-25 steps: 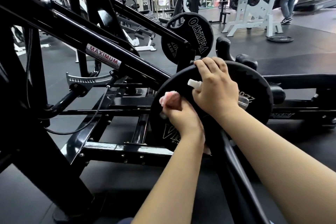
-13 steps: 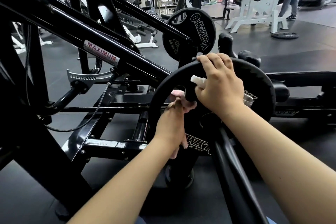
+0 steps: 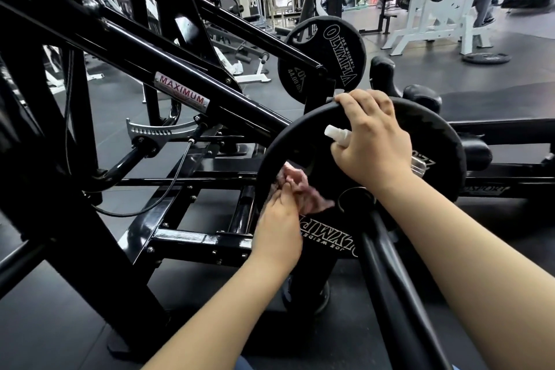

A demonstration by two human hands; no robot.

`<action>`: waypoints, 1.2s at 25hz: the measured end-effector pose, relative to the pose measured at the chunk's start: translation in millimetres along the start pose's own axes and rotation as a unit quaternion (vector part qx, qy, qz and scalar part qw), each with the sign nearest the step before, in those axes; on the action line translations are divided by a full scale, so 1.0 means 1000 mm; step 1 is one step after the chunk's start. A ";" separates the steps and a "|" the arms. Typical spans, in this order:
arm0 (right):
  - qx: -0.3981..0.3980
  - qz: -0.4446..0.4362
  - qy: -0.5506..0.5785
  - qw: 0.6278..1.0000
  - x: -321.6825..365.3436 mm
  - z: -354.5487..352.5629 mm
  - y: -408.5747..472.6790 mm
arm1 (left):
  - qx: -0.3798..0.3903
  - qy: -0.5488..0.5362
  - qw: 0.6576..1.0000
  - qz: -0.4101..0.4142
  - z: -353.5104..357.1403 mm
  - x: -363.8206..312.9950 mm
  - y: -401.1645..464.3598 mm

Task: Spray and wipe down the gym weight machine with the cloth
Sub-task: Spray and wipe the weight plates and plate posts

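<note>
At the left of the frame the black machine frame [image 3: 99, 48] slopes down toward the centre, carrying a silver MAXIMUM label [image 3: 181, 93] on its slanted bar. Just right of centre and low, the left hand [image 3: 280, 224] pinches a pink cloth [image 3: 295, 188] between curled fingers and presses it to the face of the near weight plate [image 3: 303, 141] — the cloth sits on the plate's lower left part, just inside the rim. Above it, a second plate [image 3: 322, 60] marked OLYMPIA hangs in the upper centre. Further right, the right hand [image 3: 374, 144] hooks its fingers, close together, over the near plate's top rim while clutching a clear spray bottle [image 3: 338, 134] — its white nozzle juts left from the fist
</note>
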State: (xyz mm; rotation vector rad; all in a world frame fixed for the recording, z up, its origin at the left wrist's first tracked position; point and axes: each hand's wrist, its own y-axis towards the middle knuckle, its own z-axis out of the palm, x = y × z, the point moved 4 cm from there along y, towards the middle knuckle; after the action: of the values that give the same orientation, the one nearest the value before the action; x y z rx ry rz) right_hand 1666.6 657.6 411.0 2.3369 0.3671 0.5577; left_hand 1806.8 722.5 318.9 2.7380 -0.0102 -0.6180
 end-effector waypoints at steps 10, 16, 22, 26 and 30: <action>0.014 -0.007 -0.013 1.000 0.000 0.001 0.000 | -0.070 -0.812 0.489 -0.310 -0.017 -0.054 0.049; 0.008 -0.018 0.002 1.000 -0.003 -0.003 0.000 | -0.017 -0.891 0.235 -0.387 -0.017 -0.028 0.033; -0.002 0.000 0.014 1.000 -0.003 -0.002 0.000 | -0.160 -0.833 0.424 -0.317 -0.033 -0.004 -0.011; 0.000 0.000 0.012 1.000 -0.002 -0.002 0.000 | -0.303 -0.583 0.752 -0.039 -0.069 -0.011 0.022; 0.005 -0.005 0.024 1.000 -0.003 -0.005 -0.001 | -0.157 -0.117 0.973 0.122 -0.051 -0.036 0.057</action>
State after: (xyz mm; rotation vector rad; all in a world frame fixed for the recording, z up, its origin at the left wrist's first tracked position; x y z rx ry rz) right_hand 1661.5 659.3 412.8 2.3334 0.4043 0.6099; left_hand 1799.5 687.3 395.5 2.3019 -0.2759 -0.7915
